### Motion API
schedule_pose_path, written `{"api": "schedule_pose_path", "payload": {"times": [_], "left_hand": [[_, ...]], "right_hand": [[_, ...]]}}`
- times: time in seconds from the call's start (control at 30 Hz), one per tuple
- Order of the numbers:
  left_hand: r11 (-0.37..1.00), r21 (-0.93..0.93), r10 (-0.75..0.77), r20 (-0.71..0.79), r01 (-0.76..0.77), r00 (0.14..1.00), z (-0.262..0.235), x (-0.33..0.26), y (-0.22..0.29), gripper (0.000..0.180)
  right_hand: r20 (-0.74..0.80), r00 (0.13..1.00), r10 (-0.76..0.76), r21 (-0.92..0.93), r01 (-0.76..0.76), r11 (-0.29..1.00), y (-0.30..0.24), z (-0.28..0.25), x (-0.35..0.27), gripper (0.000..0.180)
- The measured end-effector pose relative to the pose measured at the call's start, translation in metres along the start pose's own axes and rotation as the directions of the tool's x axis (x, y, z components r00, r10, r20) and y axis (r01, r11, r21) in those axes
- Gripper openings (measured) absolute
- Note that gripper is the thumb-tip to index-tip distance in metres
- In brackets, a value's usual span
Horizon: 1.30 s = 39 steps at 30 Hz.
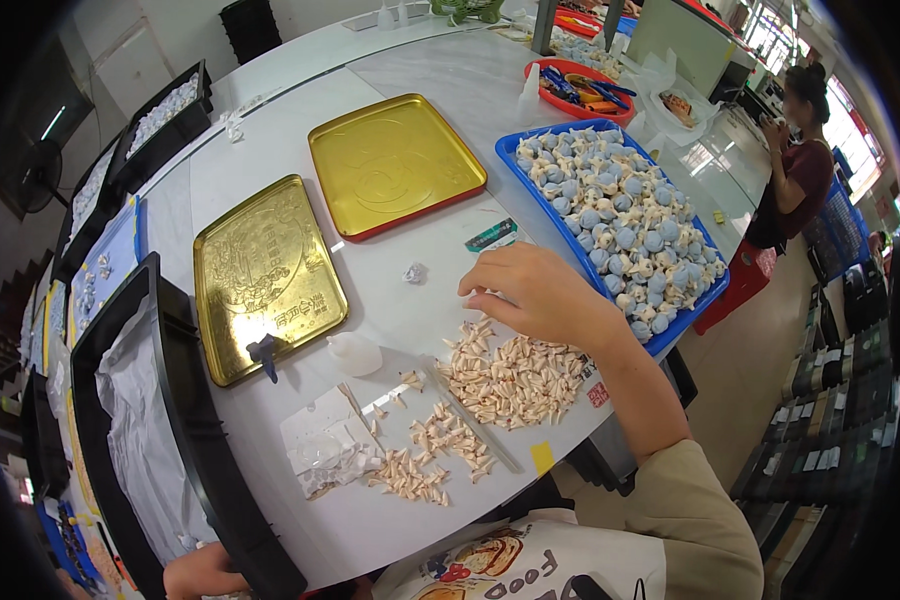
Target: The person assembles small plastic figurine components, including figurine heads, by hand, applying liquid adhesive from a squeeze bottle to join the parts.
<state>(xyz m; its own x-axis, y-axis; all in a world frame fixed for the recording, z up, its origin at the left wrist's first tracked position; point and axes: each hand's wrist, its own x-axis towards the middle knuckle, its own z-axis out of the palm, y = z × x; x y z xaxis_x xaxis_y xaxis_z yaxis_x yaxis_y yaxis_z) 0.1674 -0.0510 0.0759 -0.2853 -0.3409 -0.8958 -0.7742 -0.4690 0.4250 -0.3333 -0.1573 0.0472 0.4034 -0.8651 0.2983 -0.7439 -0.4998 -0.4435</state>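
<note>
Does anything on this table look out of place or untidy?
One small crumpled scrap lies alone on the bare white table, between the gold trays and the right hand. The cream cones lie in loose heaps, not rows. Nothing looks spilled or broken.

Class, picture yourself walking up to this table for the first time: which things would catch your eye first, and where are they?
Probably the two shiny gold tin lids lying near the middle of the white table, and the blue tray heaped with pale blue and cream wrapped pieces to their right. Nearer the person, the right hand reaches over a spread of small cream cone-shaped pieces.
</note>
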Motion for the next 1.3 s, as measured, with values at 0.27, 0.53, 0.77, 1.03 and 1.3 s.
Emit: {"api": "schedule_pose_path", "payload": {"times": [0.27, 0.53, 0.77, 1.03, 1.3], "left_hand": [[0.994, 0.097, 0.052, 0.008, -0.053, 0.999, 0.000, 0.000, 0.004, 0.052], [0.988, 0.153, 0.026, -0.029, -0.022, 0.999, 0.001, 0.000, 0.014, 0.049], [0.984, 0.175, 0.032, 0.044, -0.039, 0.999, -0.002, 0.006, 0.000, 0.050], [0.990, 0.122, 0.074, 0.002, -0.073, 0.997, 0.006, -0.003, 0.024, 0.045], [0.928, 0.267, 0.262, 0.029, -0.260, 0.965, 0.005, 0.000, 0.022, 0.037]], "right_hand": [[0.021, 1.000, 0.003, 0.012, -0.003, 1.000, 0.000, 0.000, -0.001, 0.014], [0.030, 1.000, 0.001, -0.004, -0.001, 1.000, 0.000, -0.001, -0.001, 0.014], [0.056, 0.998, 0.028, -0.018, -0.027, 0.999, -0.002, -0.005, -0.001, 0.014], [0.070, 0.997, -0.016, 0.030, 0.014, 0.999, -0.009, -0.003, 0.005, 0.011], [0.006, 1.000, 0.001, 0.010, -0.001, 1.000, -0.012, -0.004, 0.002, 0.011]]}}
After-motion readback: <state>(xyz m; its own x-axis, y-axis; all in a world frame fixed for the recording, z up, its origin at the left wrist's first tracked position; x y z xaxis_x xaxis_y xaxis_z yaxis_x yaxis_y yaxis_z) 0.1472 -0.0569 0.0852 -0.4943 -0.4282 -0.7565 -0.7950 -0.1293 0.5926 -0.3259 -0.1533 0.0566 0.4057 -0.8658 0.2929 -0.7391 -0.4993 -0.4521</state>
